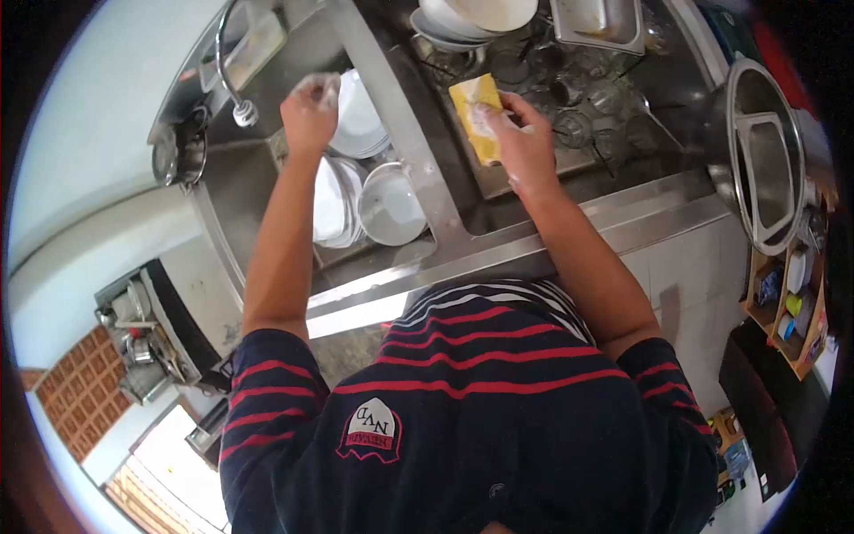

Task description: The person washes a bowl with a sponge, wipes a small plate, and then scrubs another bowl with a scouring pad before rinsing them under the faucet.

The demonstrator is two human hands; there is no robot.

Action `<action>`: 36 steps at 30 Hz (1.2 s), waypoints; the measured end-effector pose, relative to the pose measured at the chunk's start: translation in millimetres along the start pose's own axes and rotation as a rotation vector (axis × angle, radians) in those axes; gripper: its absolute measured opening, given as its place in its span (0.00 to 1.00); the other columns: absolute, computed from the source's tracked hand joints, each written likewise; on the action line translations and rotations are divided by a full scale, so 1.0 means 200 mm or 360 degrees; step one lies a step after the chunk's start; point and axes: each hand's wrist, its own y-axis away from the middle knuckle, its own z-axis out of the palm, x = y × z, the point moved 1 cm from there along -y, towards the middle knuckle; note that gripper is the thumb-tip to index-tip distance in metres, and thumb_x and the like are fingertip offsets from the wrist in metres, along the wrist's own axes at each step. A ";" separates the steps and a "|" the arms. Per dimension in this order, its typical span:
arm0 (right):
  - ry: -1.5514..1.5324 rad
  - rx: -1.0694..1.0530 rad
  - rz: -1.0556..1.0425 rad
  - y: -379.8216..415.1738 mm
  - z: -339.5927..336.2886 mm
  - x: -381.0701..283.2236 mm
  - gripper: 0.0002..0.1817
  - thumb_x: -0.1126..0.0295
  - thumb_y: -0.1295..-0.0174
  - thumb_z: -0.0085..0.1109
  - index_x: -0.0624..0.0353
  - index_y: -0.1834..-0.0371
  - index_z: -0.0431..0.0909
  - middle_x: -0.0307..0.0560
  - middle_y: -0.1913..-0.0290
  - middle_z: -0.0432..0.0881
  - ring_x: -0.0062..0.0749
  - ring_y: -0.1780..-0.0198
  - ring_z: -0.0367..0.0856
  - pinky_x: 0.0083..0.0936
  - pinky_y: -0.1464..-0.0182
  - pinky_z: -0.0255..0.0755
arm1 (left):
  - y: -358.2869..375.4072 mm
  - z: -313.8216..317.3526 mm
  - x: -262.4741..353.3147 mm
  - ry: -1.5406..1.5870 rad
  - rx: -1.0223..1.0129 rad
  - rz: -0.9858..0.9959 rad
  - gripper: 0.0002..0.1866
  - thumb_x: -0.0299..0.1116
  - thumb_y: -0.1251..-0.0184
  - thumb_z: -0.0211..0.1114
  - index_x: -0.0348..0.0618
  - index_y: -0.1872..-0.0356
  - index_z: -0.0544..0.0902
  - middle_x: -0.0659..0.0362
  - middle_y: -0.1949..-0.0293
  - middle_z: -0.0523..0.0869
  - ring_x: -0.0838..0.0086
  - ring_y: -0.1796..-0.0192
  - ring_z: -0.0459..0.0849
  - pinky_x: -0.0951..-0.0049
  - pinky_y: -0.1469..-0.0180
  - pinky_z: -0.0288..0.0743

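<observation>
A yellow sponge (481, 125) with white suds on it is pinched in my right hand (523, 142), over the right sink basin. My left hand (311, 107), wet with foam, hangs over the left basin beside a stack of white plates (359, 120). Its fingers are loosely bent and somewhat blurred, and I see nothing held in them. Below it, more white plates (331, 205) lean together in the same basin. A white bowl (392, 205) sits to their right, close to the divider (405, 133).
White bowls (476, 20) and a metal tray (600, 22) stand at the far side of the right basin, above several glasses (572, 127). A spoon (660, 120) lies near them. The faucet (244, 111) hangs over the left basin. Large metal basins (743, 169) stand at right.
</observation>
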 end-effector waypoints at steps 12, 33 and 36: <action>0.0108 0.0024 -0.0150 -0.05 -0.01 0.05 0.16 0.71 0.41 0.66 0.68 0.52 0.80 0.45 0.60 0.84 0.23 0.62 0.81 0.19 0.60 0.75 | 0.87 0.28 -0.71 -0.0827 -0.1417 -0.0338 0.18 0.36 0.47 0.65 0.38 0.56 0.83 0.45 0.55 0.85 0.52 0.49 0.84 0.58 0.45 0.77; 0.0230 0.0182 -0.0212 -0.10 -0.06 0.07 0.17 0.71 0.38 0.64 0.67 0.48 0.79 0.41 0.56 0.83 0.19 0.58 0.80 0.18 0.57 0.73 | 0.98 0.16 -0.71 -0.0990 -0.0951 0.0915 0.29 0.48 0.37 0.61 0.41 0.39 0.76 0.48 0.27 0.59 0.49 0.26 0.57 0.47 0.26 0.49; 0.0222 0.0205 -0.0209 -0.11 -0.05 0.08 0.17 0.70 0.39 0.65 0.67 0.49 0.80 0.41 0.57 0.83 0.20 0.59 0.80 0.18 0.57 0.73 | 1.02 0.11 -0.59 -0.1149 -0.1560 0.0771 0.36 0.54 0.36 0.58 0.38 0.34 0.70 0.49 0.26 0.58 0.51 0.23 0.48 0.42 0.24 0.31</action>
